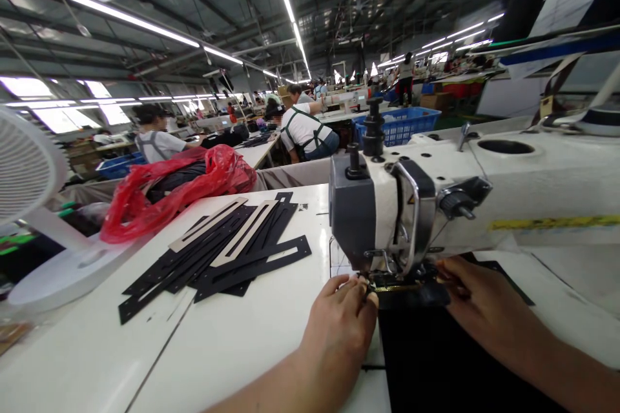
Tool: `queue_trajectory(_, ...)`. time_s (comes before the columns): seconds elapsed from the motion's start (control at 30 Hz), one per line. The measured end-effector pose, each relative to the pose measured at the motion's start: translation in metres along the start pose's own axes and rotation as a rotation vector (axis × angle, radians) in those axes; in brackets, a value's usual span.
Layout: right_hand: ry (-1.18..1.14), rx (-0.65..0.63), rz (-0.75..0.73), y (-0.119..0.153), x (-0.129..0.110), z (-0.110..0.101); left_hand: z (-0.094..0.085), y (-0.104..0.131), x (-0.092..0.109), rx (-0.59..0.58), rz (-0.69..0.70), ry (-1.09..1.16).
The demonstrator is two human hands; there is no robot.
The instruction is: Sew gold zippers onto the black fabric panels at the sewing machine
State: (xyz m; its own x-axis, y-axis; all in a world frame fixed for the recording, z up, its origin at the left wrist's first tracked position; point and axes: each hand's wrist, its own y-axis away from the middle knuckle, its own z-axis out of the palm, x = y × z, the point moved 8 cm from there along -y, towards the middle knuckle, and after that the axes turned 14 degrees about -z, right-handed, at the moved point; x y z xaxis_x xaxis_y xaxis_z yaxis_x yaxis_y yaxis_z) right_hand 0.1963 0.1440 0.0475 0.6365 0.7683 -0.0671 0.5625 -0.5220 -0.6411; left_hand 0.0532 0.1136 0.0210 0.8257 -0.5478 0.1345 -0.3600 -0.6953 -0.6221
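Note:
A white and grey sewing machine (358, 213) stands over the work. Under its needle area runs a zipper with gold teeth (397, 288), along the upper edge of a black fabric piece (426, 361) that hangs toward me. My left hand (343, 316) is closed at the zipper's left end, fingertips pinched together just left of the presser foot. On the other side, my right hand (477, 297) has its fingers bent and closed at the black material beside the machine's foot. Part of its grip is hidden behind dark machine parts.
Black and beige slotted strips (242, 245) lie piled on the white table (97, 361). Behind them is a red plastic bag (227, 168) of dark material. A white fan (29, 174) stands at left; a blue crate (407, 124) and people at benches are beyond.

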Motion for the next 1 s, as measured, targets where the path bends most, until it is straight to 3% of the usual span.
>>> queue_trajectory(0.2,0.139,-0.214,-0.214,0.002,-0.029,0.03,0.0,0.0,0.0,0.01,-0.01,0.012)
queue_trajectory(0.3,0.164,-0.234,-0.273,-0.007,-0.032,0.039,-0.005,-0.001,0.002,0.028,-0.003,0.008)
queue_trajectory(0.43,0.096,-0.2,-0.34,-0.018,-0.038,0.035,-0.006,-0.002,0.001,0.004,-0.011,-0.01)
queue_trajectory(0.77,-0.08,-0.359,-0.191,-0.018,-0.025,0.043,-0.006,0.0,0.0,0.03,-0.013,-0.023)
queue_trajectory(1.0,-0.072,-0.321,-0.264,-0.021,-0.027,0.041,-0.007,-0.002,0.0,0.012,0.031,0.082)
